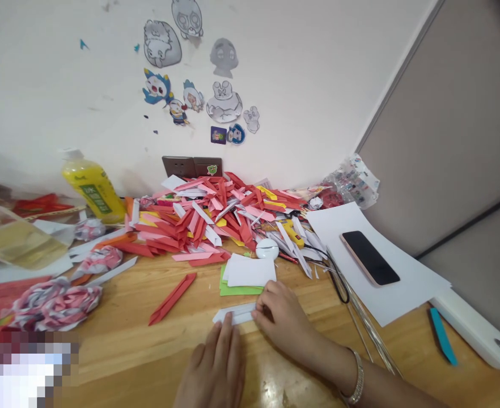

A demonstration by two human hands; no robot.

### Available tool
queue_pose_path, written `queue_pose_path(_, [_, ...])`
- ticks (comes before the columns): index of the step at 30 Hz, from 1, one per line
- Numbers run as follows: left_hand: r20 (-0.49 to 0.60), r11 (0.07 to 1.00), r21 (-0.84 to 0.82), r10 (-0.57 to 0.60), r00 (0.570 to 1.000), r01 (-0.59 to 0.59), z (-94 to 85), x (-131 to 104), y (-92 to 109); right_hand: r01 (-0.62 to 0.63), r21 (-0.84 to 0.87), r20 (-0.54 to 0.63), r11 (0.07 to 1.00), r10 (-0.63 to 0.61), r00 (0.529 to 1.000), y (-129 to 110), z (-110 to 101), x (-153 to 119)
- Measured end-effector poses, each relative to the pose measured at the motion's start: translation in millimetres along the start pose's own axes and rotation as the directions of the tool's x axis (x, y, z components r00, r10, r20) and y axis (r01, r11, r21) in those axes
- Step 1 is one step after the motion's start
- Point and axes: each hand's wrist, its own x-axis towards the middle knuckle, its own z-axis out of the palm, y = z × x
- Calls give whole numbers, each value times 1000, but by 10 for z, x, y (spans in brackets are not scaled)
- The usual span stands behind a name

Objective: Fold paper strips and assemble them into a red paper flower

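Note:
A folded white paper strip with a pointed left end lies on the wooden table. My left hand rests flat, its stretched fingertips pressing on the strip's lower left part. At the strip's right end is my right hand, fingers curled and pinched on the paper. Just beyond the hands sits a small stack of white paper slips, on top of green paper. To the left lies a single folded red paper strip.
Against the wall spreads a large pile of folded paper strips. A yellow bottle stands back left, near pink-and-white paper flowers. On the right are a phone on white sheets, thin metallic rods and a teal cutter.

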Motion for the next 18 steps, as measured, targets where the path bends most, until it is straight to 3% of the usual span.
queue_pose_path(4, [31,1000,-13,12,999,-12,-12,-2,-26,84,-100,23,991,-82,996,12,46,-16])
queue_pose_path(9, [33,998,0,64,997,-64,52,-28,-64,41,-251,90,967,-19,996,-41,52,-43])
queue_pose_path(18, [51,999,16,39,998,-40,9,-3,-36,40,-232,70,972,-24,997,-68,67,-83])
